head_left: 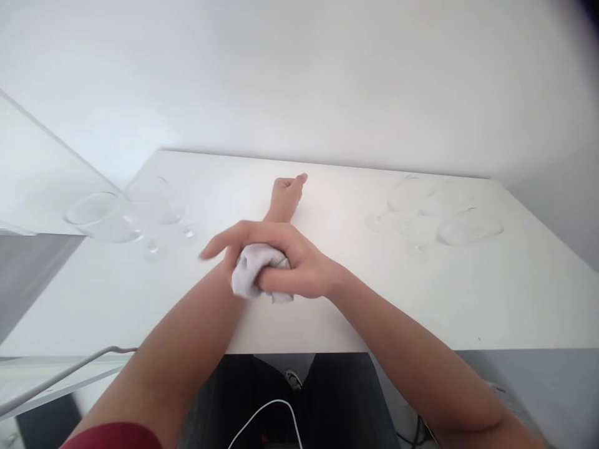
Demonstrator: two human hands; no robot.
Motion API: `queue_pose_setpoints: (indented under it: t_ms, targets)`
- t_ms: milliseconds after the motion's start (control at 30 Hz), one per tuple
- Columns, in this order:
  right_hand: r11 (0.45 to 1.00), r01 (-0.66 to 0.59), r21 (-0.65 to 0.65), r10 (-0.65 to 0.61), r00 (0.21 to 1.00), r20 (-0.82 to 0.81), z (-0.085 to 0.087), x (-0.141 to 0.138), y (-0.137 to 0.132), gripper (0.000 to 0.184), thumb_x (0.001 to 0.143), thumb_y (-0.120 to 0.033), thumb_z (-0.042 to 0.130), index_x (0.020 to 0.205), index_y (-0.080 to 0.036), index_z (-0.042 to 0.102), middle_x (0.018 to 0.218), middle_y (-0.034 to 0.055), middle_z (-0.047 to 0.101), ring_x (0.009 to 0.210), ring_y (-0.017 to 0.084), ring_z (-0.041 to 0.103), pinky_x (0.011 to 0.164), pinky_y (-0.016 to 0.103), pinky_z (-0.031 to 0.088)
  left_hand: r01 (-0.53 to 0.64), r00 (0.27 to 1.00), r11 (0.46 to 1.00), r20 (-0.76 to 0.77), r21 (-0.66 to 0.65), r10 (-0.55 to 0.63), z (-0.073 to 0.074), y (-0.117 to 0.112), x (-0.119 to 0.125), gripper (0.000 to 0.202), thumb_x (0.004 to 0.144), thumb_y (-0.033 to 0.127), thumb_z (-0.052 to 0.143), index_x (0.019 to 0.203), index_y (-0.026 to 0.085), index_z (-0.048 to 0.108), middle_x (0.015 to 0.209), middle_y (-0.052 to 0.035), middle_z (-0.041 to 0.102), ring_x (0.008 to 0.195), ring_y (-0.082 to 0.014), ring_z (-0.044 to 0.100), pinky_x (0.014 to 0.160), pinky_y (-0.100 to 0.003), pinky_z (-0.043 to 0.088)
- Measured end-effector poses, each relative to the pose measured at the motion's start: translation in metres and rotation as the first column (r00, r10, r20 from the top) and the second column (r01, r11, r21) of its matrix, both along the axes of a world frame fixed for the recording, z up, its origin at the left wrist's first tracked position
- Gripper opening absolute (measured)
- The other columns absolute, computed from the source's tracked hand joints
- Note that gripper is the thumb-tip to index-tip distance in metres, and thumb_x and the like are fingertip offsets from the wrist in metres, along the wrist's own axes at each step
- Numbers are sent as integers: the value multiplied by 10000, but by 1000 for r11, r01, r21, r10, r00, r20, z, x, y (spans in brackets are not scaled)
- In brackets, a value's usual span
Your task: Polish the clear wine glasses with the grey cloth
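My right hand [299, 255] is wrapped around a crumpled pale grey cloth [253, 265], with the index finger stretched out to the left. It rests over my left forearm [206, 305], which reaches forward across the white table [318, 324]. Beyond it, my left hand [286, 196] is closed in a loose fist, thumb pointing right, near the back of the tabletop. Nothing shows in its fingers. Clear stemmed glasses lie at both sides, one group including a wide-rimmed glass [93, 212] on the left and another including a glass [470, 227] on the right.
A white wall [327, 81] rises behind the table, and a pale panel [42, 156] stands at the left. A grey cable [70, 371] runs along the lower left. A thin white cord [276, 402] hangs over my dark trousers [337, 393] below the front edge.
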State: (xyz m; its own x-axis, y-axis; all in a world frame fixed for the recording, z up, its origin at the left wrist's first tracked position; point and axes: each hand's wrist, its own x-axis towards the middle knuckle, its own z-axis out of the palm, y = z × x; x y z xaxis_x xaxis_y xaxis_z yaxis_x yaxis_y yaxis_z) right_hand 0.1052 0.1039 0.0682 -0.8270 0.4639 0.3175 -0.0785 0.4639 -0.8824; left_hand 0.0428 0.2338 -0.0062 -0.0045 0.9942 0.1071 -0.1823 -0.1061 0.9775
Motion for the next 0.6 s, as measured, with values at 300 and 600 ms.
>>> queue_pose_setpoints:
  t_ms: [300, 600]
  targets:
    - [878, 314, 360, -401, 894, 198, 24, -61, -3, 736, 865, -109, 513, 1566, -286, 380, 831, -2, 614, 663, 161, 543, 675, 342, 481, 12, 999, 1000, 41, -5, -12, 6, -12, -7, 658, 925, 396, 711, 562, 213, 195, 539, 59, 186, 503, -63, 156, 471, -272, 155]
    - [824, 306, 476, -488, 810, 324, 20, -125, 45, 263, 865, -164, 595, 1113, -247, 574, 650, 0, 502, 607, 191, 535, 594, 334, 411, 13, 999, 1000, 32, 10, -13, 4, -9, -6, 648, 933, 413, 693, 561, 217, 200, 522, 59, 178, 499, -64, 143, 484, -284, 129]
